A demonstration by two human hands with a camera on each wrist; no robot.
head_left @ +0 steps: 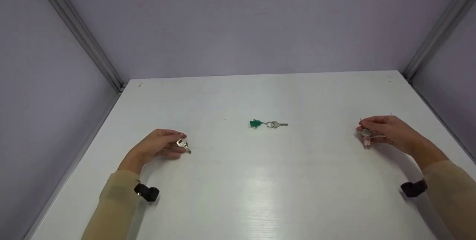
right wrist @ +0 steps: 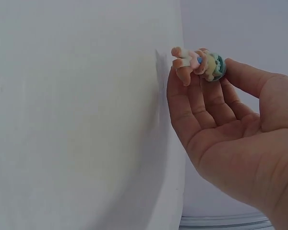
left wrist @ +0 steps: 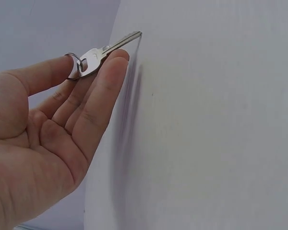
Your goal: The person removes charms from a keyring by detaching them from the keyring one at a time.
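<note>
Two bare hands are low over a white, faintly grained tabletop [head_left: 238, 195] enclosed by pale lilac walls [head_left: 238, 20]. On the near left side of the table, the left hand [head_left: 158, 147] pinches a small silver metal key on a steel split ring [head_left: 183, 144] between thumb and forefinger; in the left wrist view the thumb presses the ring against the fingers [left wrist: 93, 103], which lie nearly straight and close together, and the key's blade points away with its tip touching or just off the table surface. On the right side, the right hand [head_left: 386, 130] pinches a small pink and pastel figurine charm [head_left: 366, 138], thumb on top and the other fingers [right wrist: 192, 103] lying together beneath it, so that the charm hangs just above the table; in the right wrist view it shows a rounded teal part and pale pink limbs [right wrist: 199, 64]. Between the two hands, farther back near the table's middle and well apart from both, lies a green charm joined by a ring to a silver key [head_left: 268, 124], flat on the surface. Beige sleeves [head_left: 111, 203] cover both forearms, each with a black strap at the wrist [head_left: 147, 192].
</note>
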